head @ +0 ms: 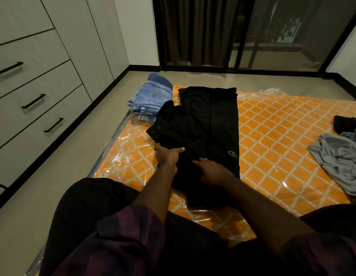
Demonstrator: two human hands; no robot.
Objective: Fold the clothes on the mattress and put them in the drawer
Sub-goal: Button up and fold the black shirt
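Head view: shirt [209, 120], black, lies mid-fold on the near-left part of the mattress [272, 126], long axis running near to far. The left hand [168, 155] is clamped on a flap at the shirt's near-left edge, thumb on top and fingers underneath, probably so the flap can be carried across the body. The right hand [215, 172] lies flat on the cloth just right of it, fingers fairly straight and gripping nothing. It looks like an anchor, keeping the body from sliding on the slick plastic wrap [121, 156]. Jeans [151, 98] are folded and stacked at the far-left corner, the side nearest the drawers [33, 100], so likely staged for a short carry. All visible drawers are closed, so nothing is stowed yet. A grey top [340, 156] and a dark item [344, 124] sit crumpled at the right edge, well apart from the work area, probably the unfolded queue. My read: folding is partway through, and the shirt needs more folds before it matches the jeans stack.
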